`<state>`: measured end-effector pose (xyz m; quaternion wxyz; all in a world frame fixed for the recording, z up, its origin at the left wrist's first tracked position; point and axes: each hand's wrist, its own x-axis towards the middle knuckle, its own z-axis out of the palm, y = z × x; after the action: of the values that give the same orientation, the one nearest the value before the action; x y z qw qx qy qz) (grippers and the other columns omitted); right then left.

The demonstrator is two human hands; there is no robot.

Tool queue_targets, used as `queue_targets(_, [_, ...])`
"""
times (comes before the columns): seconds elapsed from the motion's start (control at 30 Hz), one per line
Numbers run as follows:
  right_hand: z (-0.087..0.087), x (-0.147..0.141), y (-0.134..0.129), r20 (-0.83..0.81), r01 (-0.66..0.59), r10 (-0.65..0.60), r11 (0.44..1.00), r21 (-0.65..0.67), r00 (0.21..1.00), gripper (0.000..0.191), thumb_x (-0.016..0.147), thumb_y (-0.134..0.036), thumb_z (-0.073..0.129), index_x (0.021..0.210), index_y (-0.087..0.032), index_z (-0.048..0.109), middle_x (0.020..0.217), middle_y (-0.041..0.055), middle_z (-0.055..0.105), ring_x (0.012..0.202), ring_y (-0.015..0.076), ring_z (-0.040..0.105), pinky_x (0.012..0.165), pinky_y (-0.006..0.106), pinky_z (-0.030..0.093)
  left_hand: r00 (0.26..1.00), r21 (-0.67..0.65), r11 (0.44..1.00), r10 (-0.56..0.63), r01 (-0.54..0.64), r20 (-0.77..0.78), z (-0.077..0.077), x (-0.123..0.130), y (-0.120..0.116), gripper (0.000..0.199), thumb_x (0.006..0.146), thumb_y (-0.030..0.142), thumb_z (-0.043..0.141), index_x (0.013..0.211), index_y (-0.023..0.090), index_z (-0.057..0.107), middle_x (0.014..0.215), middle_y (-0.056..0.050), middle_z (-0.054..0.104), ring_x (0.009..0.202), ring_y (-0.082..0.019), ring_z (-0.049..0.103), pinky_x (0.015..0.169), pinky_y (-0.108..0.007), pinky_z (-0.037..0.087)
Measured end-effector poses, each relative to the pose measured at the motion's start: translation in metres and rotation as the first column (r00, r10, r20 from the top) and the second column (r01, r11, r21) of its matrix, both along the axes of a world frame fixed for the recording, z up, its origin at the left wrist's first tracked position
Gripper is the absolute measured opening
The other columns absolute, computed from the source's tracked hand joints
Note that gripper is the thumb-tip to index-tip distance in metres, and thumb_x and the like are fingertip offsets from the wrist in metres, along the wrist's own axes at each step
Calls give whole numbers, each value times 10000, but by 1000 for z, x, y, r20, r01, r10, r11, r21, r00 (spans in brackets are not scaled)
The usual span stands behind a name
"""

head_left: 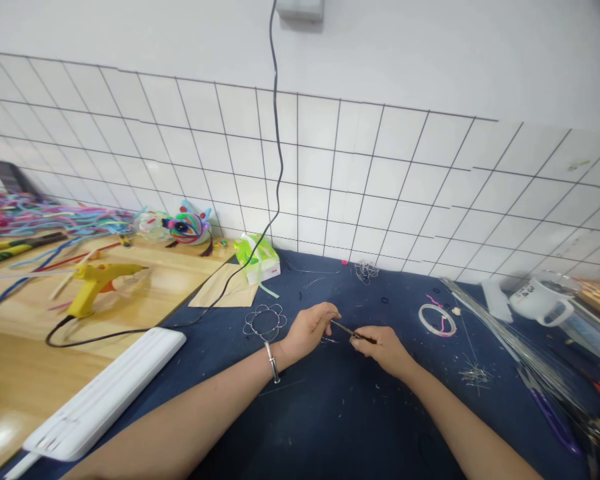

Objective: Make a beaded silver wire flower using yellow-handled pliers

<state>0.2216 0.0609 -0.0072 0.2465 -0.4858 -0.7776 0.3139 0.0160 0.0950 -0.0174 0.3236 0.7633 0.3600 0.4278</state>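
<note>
My left hand (pixel 310 328) is closed in a pinch near the middle of the dark blue mat, and what its fingertips hold is too small to make out. My right hand (pixel 384 348) is wrapped round a slim dark hand tool (pixel 353 332), whose kind is partly hidden by the fingers. The tool's narrow end points left and reaches the left fingertips. Just left of my left hand lies a flower-shaped wire frame (pixel 265 323) with looped petals. Thin wire bits lie on the mat below the hands.
At left, a yellow glue gun (pixel 93 287) and white power strip (pixel 105 393); a black cord crosses behind. A tissue pack (pixel 259 259) stands at the back. On the right are a tape ring (pixel 437 321), wire bundle (pixel 510 340), purple-handled tool (pixel 555 420) and white mug (pixel 543 300).
</note>
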Motion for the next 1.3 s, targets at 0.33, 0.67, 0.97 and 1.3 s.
queue_targets(0.33, [-1,3,6,-165,-74,23,947,-312,986,281,772,-374,491,848,-149,641,713,32,625,533,95,539,473,188,380,999,49,999,-17,19,-27,0,-2,0,263,894,264,341,933,166,582,625,12,548,550,-79,518,616,-205,420])
queue_targets(0.67, [5,4,1,-175,-150,92,921,-359,980,371,817,-418,413,931,-120,601,783,70,652,607,130,616,525,220,453,999,66,998,-24,22,28,1,-3,-2,258,890,266,347,933,166,581,745,-15,568,566,-74,520,627,-210,430])
queue_targets(0.97, [6,7,6,76,149,-155,985,82,985,245,767,-399,522,792,-171,608,862,68,590,906,217,506,783,359,365,985,-25,991,136,-134,103,9,1,-7,225,871,271,376,843,160,570,659,11,561,546,-83,520,608,-211,427])
queue_targets(1.3, [8,-26,-23,45,51,-78,898,438,996,210,874,-259,393,901,-218,597,811,16,620,755,126,551,702,246,402,994,-40,997,74,-71,74,13,13,-29,220,866,286,399,841,160,578,706,-9,575,625,-104,543,642,-224,432])
